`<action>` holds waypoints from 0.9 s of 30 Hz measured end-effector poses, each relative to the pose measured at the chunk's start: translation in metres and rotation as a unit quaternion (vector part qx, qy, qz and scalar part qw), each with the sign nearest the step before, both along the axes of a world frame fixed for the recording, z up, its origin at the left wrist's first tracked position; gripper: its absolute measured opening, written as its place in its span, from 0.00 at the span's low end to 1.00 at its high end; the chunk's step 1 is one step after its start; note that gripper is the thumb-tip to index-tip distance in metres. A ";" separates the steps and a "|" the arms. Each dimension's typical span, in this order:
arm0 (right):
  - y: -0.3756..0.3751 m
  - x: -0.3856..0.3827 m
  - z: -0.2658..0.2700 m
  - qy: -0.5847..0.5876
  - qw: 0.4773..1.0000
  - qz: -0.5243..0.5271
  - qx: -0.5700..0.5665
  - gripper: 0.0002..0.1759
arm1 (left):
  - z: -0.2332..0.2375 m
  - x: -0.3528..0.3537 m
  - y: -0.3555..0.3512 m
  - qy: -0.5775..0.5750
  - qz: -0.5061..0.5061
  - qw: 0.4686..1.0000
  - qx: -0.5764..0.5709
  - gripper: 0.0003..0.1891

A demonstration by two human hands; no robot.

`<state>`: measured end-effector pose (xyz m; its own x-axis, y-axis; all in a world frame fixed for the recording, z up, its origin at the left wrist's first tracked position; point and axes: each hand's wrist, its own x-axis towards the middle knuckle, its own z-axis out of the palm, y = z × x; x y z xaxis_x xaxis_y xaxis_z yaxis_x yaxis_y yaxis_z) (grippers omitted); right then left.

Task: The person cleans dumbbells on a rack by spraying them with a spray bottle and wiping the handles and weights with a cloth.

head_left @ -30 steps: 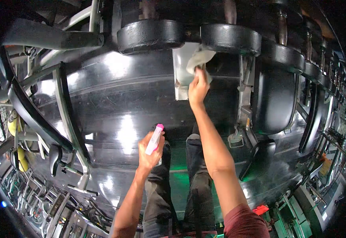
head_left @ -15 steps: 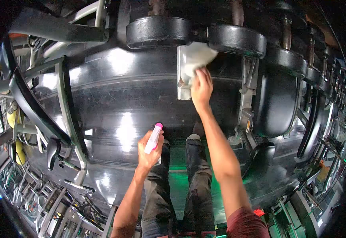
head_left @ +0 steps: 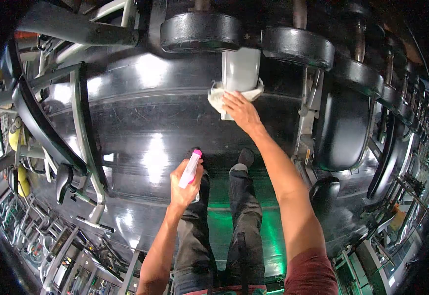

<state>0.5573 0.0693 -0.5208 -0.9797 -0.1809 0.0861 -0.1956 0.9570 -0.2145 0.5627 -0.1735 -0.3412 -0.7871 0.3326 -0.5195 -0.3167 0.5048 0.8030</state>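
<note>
My left hand (head_left: pixel 185 189) is wrapped around a spray bottle (head_left: pixel 191 169) with a white and pink trigger head; its body is mostly hidden by the fingers. Farther forward, my right hand (head_left: pixel 241 112) holds a whitish cloth (head_left: pixel 218 100) against the lower part of a grey metal rack leg (head_left: pixel 241 69). The cloth spreads out past both sides of the leg, and my fingers lie over it. Just above the leg are two black dumbbells, a left one (head_left: pixel 200 33) and a right one (head_left: pixel 298 46).
More dumbbells (head_left: pixel 354 76) line the rack toward the right. A padded black bench (head_left: pixel 343 130) stands at the right, and a machine frame with a long pad (head_left: pixel 47 130) at the left. My feet are on the shiny dark floor (head_left: pixel 126 130).
My right hand and the cloth have moved down the rack leg, baring its upper part. My left hand keeps the spray bottle in nearly the same place.
</note>
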 end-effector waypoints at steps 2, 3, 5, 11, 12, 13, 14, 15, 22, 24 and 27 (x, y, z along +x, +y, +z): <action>-0.002 0.023 -0.013 -0.039 0.999 0.009 -0.002 0.13 | -0.001 0.001 -0.001 -0.006 -0.005 1.000 -0.008 0.07; -0.002 0.035 -0.019 -0.010 0.998 -0.035 -0.056 0.13 | -0.001 0.000 -0.002 -0.012 -0.010 1.000 -0.017 0.07; -0.005 0.038 -0.001 0.042 0.971 -0.157 -0.175 0.13 | 0.001 -0.002 -0.001 -0.005 -0.007 1.000 -0.014 0.07; 0.046 -0.039 0.072 0.183 0.946 -0.231 -0.134 0.23 | -0.002 0.002 -0.002 0.001 -0.012 1.000 -0.015 0.07; 0.054 -0.057 0.077 0.203 0.946 -0.229 -0.105 0.25 | -0.001 0.002 -0.001 -0.005 -0.019 0.999 -0.025 0.07; 0.055 -0.067 0.081 0.169 0.950 -0.238 -0.110 0.21 | 0.000 0.002 0.000 -0.003 -0.022 0.999 -0.026 0.07; 0.053 -0.070 0.070 0.170 0.949 -0.240 -0.110 0.21 | 0.001 0.003 0.002 0.002 -0.021 1.000 -0.023 0.07; 0.047 -0.068 0.052 0.186 0.942 -0.246 -0.129 0.23 | 0.003 0.003 0.003 0.006 -0.020 1.000 -0.020 0.07; 0.000 -0.005 0.024 0.162 0.937 -0.251 -0.180 0.17 | 0.012 0.002 0.013 0.062 -0.059 0.996 0.010 0.06; -0.015 0.027 0.011 0.073 0.936 -0.269 -0.216 0.15 | 0.017 0.003 0.016 0.031 -0.043 0.999 0.008 0.07; -0.036 0.068 0.019 -0.160 0.800 -0.433 -0.383 0.13 | 0.027 0.009 0.016 0.018 -0.049 0.999 -0.004 0.07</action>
<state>0.6253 0.0331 -0.5020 -0.7033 0.5635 -0.4334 0.6516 0.2670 -0.7100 0.5719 -0.1573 -0.3137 -0.7690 0.4049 -0.4947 -0.2363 0.5390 0.8085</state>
